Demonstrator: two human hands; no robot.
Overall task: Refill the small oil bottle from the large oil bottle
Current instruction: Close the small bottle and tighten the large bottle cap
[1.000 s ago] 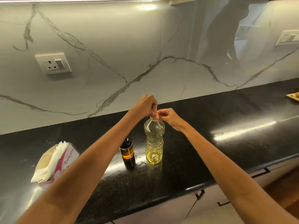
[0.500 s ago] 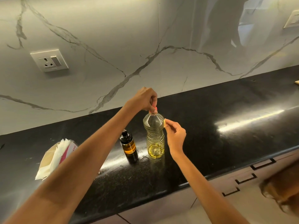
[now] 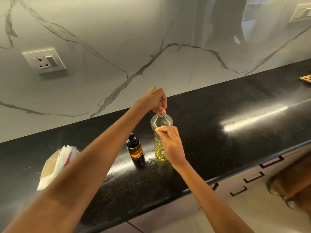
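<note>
- My left hand point(image 3: 152, 100) is curled over the top of the large oil bottle point(image 3: 161, 132), fingers gripping its neck and mouth from above.
- My right hand point(image 3: 171, 143) sits lower, in front of the bottle's shoulder, with thumb and fingertips pinched on a small pale cap point(image 3: 160, 127).
- My two hands are apart, one above the other, both at the same bottle.
- The large oil bottle stands upright on the black surface point(image 3: 218, 132); it is clear and ribbed, with yellow oil only in its lower part.
- The small oil bottle point(image 3: 135, 149) stands upright just to the left of the large one, near it but not touching; it is dark amber with a black top, and neither hand is on it.
- An opened pack of white tissues point(image 3: 57, 163) lies on the surface well to the left, partly hidden by my left forearm.
- Behind the surface rises a white marble wall with grey veins, carrying a socket point(image 3: 44, 60) at the left and a switch plate point(image 3: 301, 13) at the far right.
- A wooden board point(image 3: 306, 79) shows at the right edge of the surface.
</note>
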